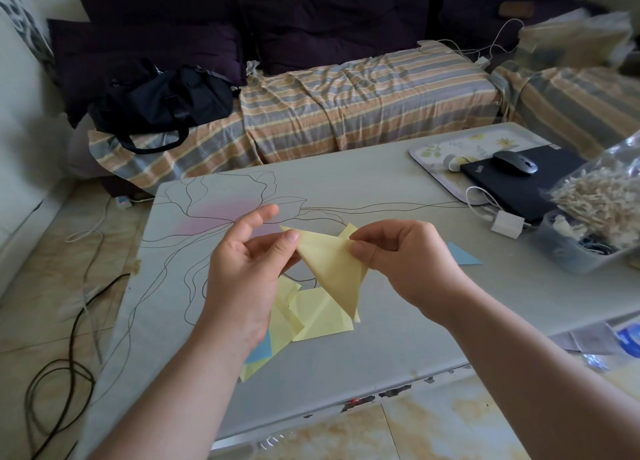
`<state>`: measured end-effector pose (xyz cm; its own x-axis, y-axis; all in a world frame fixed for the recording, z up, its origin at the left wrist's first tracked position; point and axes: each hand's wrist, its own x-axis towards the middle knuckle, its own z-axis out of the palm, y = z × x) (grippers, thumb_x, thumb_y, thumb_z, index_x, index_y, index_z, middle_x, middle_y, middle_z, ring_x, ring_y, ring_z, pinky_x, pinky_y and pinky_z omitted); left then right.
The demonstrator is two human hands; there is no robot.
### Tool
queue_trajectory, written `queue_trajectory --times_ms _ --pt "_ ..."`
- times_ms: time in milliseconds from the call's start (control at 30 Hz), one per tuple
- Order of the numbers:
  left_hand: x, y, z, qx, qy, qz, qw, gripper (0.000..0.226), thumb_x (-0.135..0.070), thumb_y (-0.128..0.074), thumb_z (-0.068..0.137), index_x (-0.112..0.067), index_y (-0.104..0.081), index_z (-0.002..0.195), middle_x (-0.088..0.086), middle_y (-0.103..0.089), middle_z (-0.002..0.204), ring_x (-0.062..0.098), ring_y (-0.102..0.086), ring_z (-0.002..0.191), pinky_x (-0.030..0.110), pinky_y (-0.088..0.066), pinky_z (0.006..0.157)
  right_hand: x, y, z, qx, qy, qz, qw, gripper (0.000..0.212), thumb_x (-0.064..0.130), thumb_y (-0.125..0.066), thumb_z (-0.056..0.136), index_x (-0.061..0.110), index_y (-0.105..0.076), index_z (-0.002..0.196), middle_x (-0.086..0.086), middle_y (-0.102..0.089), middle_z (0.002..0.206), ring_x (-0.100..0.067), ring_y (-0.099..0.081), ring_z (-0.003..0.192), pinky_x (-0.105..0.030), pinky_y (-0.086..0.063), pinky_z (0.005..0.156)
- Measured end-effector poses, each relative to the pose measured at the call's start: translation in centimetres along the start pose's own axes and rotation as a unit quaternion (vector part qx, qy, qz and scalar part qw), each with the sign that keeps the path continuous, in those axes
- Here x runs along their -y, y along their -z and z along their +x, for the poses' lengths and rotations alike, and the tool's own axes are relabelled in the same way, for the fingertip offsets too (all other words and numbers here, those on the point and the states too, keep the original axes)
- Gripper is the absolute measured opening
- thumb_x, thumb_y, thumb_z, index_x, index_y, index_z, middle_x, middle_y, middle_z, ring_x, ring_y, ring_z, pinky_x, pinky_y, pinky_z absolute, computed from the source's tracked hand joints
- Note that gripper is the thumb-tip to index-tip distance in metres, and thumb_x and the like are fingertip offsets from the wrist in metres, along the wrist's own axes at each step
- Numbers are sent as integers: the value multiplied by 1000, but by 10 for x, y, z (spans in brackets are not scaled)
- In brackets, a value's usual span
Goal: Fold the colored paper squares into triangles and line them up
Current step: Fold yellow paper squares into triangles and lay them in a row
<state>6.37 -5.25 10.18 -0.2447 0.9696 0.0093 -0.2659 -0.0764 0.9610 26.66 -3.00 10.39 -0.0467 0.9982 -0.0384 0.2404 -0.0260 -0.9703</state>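
While the grey table (398, 321) with its drawn flower lines sits mostly bare beneath, the work is happening in the air above it. The loose yellow squares (311, 315) wait in a heap on the near part of the table, a blue sheet (259, 350) peeking out from under them, and one blue triangle (462, 254) lies well apart to the right, alone. Above the heap, the yellow paper (332, 269) is held up, folded over into a rough triangle, a stray corner sticking out near the top. The left hand (242, 269) pinches its upper left corner with thumb against finger, the other fingers spread. The right hand (408, 258) nips the right edge likewise. I'd say the corners want matching exactly first, then laying it on the table to press the crease flat.
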Motion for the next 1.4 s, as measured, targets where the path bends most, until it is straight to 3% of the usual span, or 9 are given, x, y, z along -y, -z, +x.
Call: queue_trajectory --times_ms 133,267,467,700,833,900,967,1100,1400 --pt "1 1 0 -3 -9 7 1000 35 -1 -73 92 -21 -70 121 7 -74 80 21 -72 83 36 -60 85 0 1 -1 34 -5 -17 999 8 17 -79 91 24 -79 88 6 -79 83 -7 -66 68 -20 -50 60" --pt "3 2 0 -9 -19 26 999 35 -1 -73 92 -22 -70 119 10 -75 80 24 -73 82 44 -62 90 -3 0 0 51 1 -47 998 11 17 -74 95 22 -77 86 3 -79 85 -20 -73 84 -32 -59 82" --pt "5 5 1 -8 -51 65 997 33 -2 -75 92 -25 -73 115 19 -76 87 38 -72 84 56 -61 93 -4 -1 0 49 -1 -64 997 16 22 -73 96 28 -77 82 4 -77 84 -15 -62 74 -35 -52 71" --pt "4 7 2 -37 -65 82 994 29 1 -65 97 -23 -77 108 3 -70 70 23 -68 74 41 -62 80 -6 -1 1 74 -14 -41 996 10 23 -75 93 26 -79 85 -10 -77 91 -32 -67 80 -67 -55 88" --pt "6 9 1 -45 -88 146 984 29 -11 -66 98 -33 -75 115 2 -72 72 20 -75 76 46 -62 88 -7 -4 1 85 -22 -8 996 10 20 -73 92 19 -78 84 -14 -77 94 -43 -70 100 -60 -57 92" --pt "9 9 1 -36 -55 143 988 30 -25 -72 96 -37 -69 124 10 -75 80 25 -77 84 46 -62 84 -7 -7 1 76 -24 13 997 13 17 -71 93 16 -78 82 -19 -76 95 -45 -70 96 -61 -57 92" --pt "10 2 -1 0 34 109 993 33 -29 -74 95 -24 -65 127 13 -77 87 26 -77 85 40 -61 75 -6 -8 1 67 -29 40 996 16 15 -69 95 11 -76 81 -25 -74 96 -38 -67 84 -63 -55 93" --pt "15 -12 -7 79 170 74 980 20 -20 -68 98 -1 -74 103 24 -77 101 28 -74 84 35 -60 69 -3 -10 2 56 -53 102 992 20 10 -64 99 5 -72 81 -16 -72 84 -22 -67 81 -50 -59 94" --pt "14 -10 -5 87 221 45 970 22 -21 -71 96 0 -75 98 20 -79 98 28 -76 82 33 -61 69 -2 -4 7 40 -44 65 996 25 13 -70 97 16 -77 74 -26 -74 98 -28 -65 85 -61 -55 96"
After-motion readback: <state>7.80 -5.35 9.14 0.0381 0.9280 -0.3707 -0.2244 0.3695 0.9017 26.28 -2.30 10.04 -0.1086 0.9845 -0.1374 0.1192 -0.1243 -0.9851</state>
